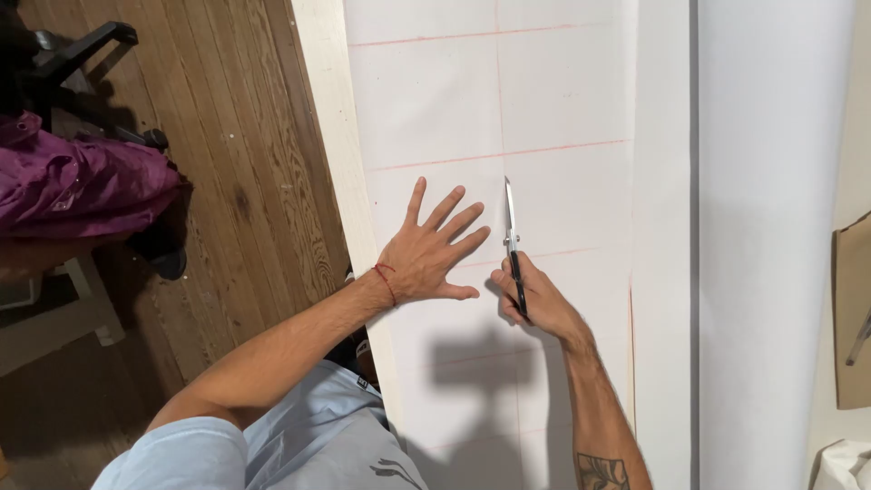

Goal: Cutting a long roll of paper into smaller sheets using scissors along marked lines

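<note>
A large white sheet (562,91) ruled with thin red grid lines lies flat on a pale wooden table (331,109). My left hand (434,249) presses on the sheet with fingers spread wide; a red thread circles its wrist. My right hand (531,299) grips the black handle of a knife (511,227), whose silver blade points away from me along a vertical red line. The blade tip sits just below a horizontal red line. The two hands lie close, the left thumb almost touching the right hand.
A wide roll of white paper (771,227) runs along the right of the sheet. Brown cardboard (855,308) lies at the far right. Left of the table are a wooden floor (245,181), a chair draped in purple cloth (73,186) and a black chair base.
</note>
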